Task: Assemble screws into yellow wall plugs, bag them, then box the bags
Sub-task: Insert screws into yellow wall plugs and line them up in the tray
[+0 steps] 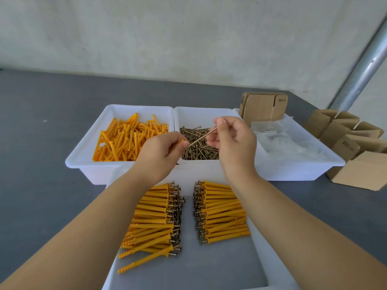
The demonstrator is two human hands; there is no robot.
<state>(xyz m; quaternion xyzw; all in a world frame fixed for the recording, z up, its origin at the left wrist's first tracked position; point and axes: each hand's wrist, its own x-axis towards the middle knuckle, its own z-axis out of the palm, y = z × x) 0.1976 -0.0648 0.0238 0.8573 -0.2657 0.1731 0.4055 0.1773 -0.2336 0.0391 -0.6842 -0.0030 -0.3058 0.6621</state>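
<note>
Two hands work at centre frame, above the middle tray. Left hand [161, 150] has its grip closed round a yellow plug [180, 142], only the open end showing past the fingers. Right hand [229, 139] pinches a screw [199, 139] near its head between thumb and forefinger; the point sits at the plug's mouth, not visibly seated.

Handling, as judged: plug is light, slightly yielding plastic, best held round the body close to the mouth so it stays in line. Screw is thin, stiff and smooth, apt to roll in the fingers; a hold near the head steers the tip.

Containers:
- Left tray [83, 155], upper left: loose yellow plugs [125, 139], heaped
- Middle tray [196, 114]: loose screws [201, 149]
- Right tray [303, 168]: clear plastic bags [282, 143]; flat cartons [262, 107] lean at its far end
- Near tray [272, 264], lower centre: two rows of finished plugs [222, 214] with screws in, heads facing the gap between rows
- Desk [41, 143], right edge: folded-up boxes [345, 130], contents not visible

Bagging and boxing appear not yet begun
</note>
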